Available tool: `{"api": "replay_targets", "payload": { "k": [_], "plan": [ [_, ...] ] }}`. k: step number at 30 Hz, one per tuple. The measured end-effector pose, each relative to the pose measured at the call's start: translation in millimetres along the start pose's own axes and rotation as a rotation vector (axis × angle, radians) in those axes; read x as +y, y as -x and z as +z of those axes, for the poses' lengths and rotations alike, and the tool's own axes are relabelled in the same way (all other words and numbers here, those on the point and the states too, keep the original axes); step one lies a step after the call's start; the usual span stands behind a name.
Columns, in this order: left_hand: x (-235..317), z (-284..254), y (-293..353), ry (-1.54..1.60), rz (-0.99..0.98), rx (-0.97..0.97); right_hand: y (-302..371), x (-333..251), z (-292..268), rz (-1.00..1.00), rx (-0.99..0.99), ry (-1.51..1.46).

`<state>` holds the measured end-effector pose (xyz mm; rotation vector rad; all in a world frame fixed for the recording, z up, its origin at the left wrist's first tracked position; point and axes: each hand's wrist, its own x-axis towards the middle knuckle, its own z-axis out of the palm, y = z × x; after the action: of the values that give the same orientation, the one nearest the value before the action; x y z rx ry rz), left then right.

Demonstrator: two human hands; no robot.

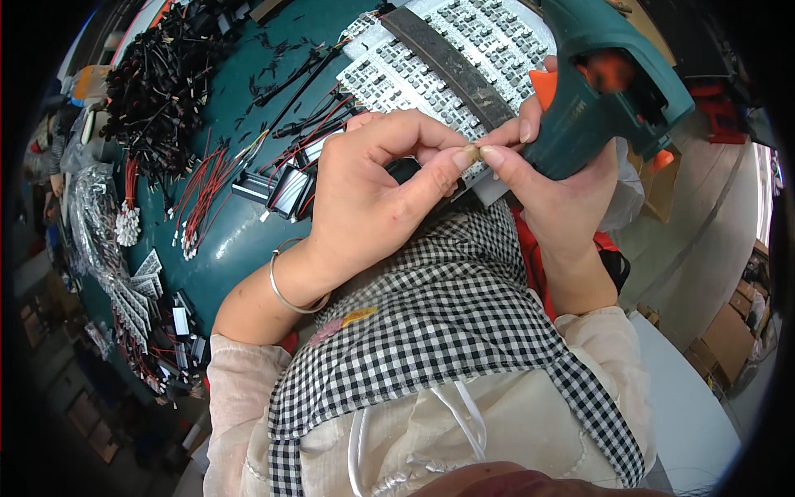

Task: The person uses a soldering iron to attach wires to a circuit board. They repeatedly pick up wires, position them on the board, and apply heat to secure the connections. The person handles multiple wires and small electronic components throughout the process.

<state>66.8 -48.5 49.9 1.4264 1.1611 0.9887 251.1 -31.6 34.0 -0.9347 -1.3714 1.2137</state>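
Observation:
My left hand [368, 186] is closed, its thumb pressed against the index finger at the lower edge of the white circuit boards. My right hand [567, 186] meets it there, thumb and index finger pinched together tip to tip with the left. What lies between the fingertips is too small to make out. A dark green power tool [609, 41] with an orange trigger rests in my right hand, held against the palm; its working end is hidden. Below the fingers, a dark bar [447, 66] lies across the sheets of white circuit boards [509, 41] carrying small dark components.
On the green table [236, 228] lie red-and-black wires [203, 203], small black-and-silver boxes [290, 190] and a heap of black cables [161, 83]. Clear plastic bags [95, 211] line the left edge. Cardboard boxes [733, 335] stand on the floor at right.

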Motion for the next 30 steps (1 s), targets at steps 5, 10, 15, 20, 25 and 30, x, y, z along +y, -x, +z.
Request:
{"api": "replay_targets", "payload": {
  "k": [5, 10, 15, 20, 25, 30],
  "plan": [
    [-2.1, 0.2, -0.6, 0.2, -0.062, -0.015, 1.4, 3.2, 0.6, -0.023, 0.035, -0.024],
    [-3.0, -0.8, -3.9, 0.341, -0.152, -0.035, 2.5, 1.6, 0.1, -0.014, 0.055, -0.026],
    [-4.7, -1.5, -6.0, 0.397, -0.202, -0.114, 4.1, 6.2, -0.9, -0.024, 0.067, -0.075],
    [-2.4, -3.5, -5.6, 0.092, -0.117, -0.163, 3.3, 8.7, -3.2, -0.111, 0.025, 0.016],
    [-3.2, -1.5, -3.8, 0.245, -0.141, -0.084, 4.6, 9.2, -0.2, -0.086, 0.052, -0.009],
    [-10.0, -2.3, -5.3, 0.383, -0.18, -0.048, 4.3, 10.2, 1.0, -0.106, 0.059, 0.007]
  ]
}}
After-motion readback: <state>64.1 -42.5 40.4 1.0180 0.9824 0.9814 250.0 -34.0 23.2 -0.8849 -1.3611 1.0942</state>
